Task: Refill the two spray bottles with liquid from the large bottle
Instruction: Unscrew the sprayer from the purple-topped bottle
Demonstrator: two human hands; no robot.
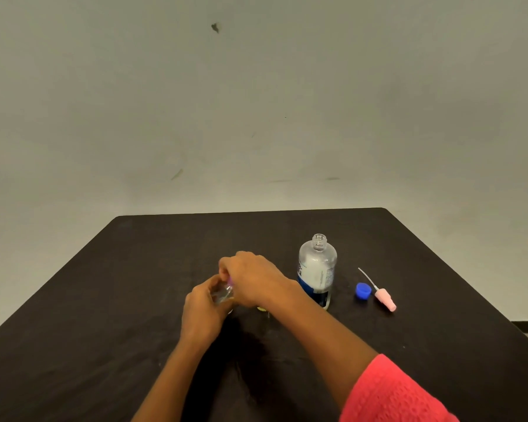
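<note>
Looks like the sprayer step on one small spray bottle, just left of centre in the frame. Got the left hand curled round the clear body, keeping it upright low over the dark counter. Can't tell if resting on it or lifted a touch. Got the right hand down over the top, fingertips pinching a pinkish-purple sprayer top. No way to say from here whether twisting on or off, and no reading any liquid level through those fingers either.

Off to the right of the hands: large bottle standing upright, neck open, cap off. Further right, blue cap sitting on the counter, and just beside it a pink spray head lying flat with its thin dip tube pointing up-left. Also a yellowish bit peeking out under the right wrist, maybe the second bottle, but mostly hidden, so no promises.

Best guess: somewhere mid-task. If unscrewing, next up calls for lifting the sprayer straight out so the tube clears the neck, parking it, then grabbing the big one for a slow pour into a very narrow mouth. If screwing on, just needs keeping the threads square.
</note>
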